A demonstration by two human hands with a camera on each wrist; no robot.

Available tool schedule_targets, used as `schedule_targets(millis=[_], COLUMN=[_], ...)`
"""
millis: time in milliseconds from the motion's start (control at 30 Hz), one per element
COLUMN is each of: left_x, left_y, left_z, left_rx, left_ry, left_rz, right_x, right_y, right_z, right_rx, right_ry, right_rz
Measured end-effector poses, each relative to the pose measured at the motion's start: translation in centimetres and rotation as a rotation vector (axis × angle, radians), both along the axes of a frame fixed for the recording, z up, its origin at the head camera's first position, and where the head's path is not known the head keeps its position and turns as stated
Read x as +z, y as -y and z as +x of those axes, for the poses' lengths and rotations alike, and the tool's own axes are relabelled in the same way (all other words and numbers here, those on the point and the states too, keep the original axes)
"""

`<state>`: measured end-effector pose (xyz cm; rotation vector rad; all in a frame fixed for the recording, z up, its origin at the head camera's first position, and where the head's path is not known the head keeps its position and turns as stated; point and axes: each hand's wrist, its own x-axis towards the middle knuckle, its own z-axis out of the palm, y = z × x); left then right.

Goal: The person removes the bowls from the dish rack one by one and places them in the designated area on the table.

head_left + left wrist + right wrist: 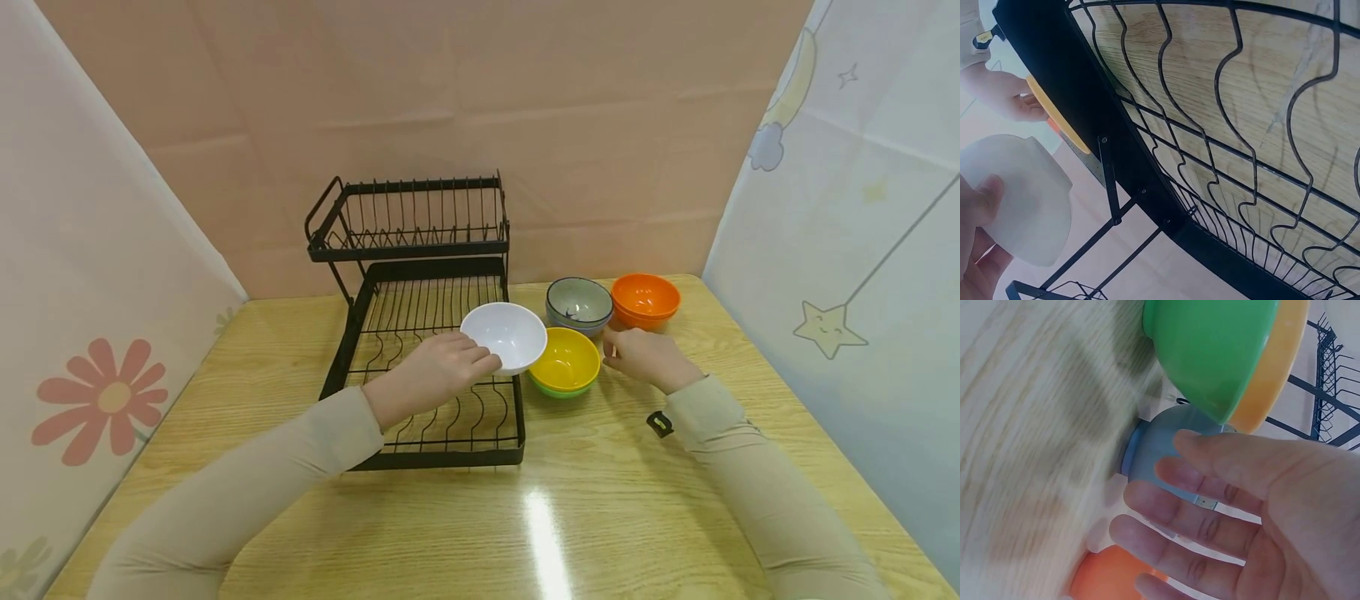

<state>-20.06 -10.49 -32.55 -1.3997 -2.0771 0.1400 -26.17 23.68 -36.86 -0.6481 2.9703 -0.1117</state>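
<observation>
A white bowl (507, 332) is pinched at its near rim by my left hand (442, 368), held over the right side of the black dish rack (450, 457). In the left wrist view, thumb and fingers grip the white bowl (1029, 194) from opposite sides. My right hand (643, 357) hovers with relaxed fingers, holding nothing, right of a yellow bowl (566, 360) nested in a green bowl (1216, 350). Behind these stand grey-blue bowls (579, 302), stacked. Orange bowls (645, 300), also stacked, sit just beyond my right hand.
The rack's upper tier (408, 250) rises at the back, near the pink backdrop (480, 125). A small black object with a yellow-green mark (660, 423) is by the right sleeve. Printed cloth walls (847, 208) flank the wooden table (600, 517).
</observation>
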Motion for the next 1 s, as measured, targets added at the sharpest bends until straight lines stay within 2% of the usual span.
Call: schedule_targets(millis=[100,200,333,467,567,700,1000], left_x=[-0.2,-0.3,-0.3,-0.3,-0.3,0.0,0.4], left_y=[0.0,0.0,0.1,0.1,0.0,0.0,-0.3], left_z=[-0.1,-0.1,-0.2,-0.3,-0.3,-0.1,0.0], left_rx=[-0.001,-0.003,-0.004,-0.003,0.000,0.001,-0.015], left_ry=[0.000,-0.002,-0.003,-0.008,-0.009,0.000,-0.013], left_rz=[-0.004,-0.005,0.001,0.002,-0.001,-0.007,-0.010], right_x=[0.4,1.4,3.6,5.8,6.6,6.8,5.5], right_y=[0.1,0.4,1.2,2.4,3.5,5.1,7.6], right_z=[0.2,0.6,1.7,3.0,3.7,4.3,4.9], right_rx=[0.007,0.018,0.020,0.052,0.134,0.293,0.615], right_ry=[-0.047,-0.164,-0.342,-0.427,-0.441,-0.453,-0.419], right_rz=[-0.001,-0.010,-0.044,-0.121,-0.203,-0.273,-0.234])
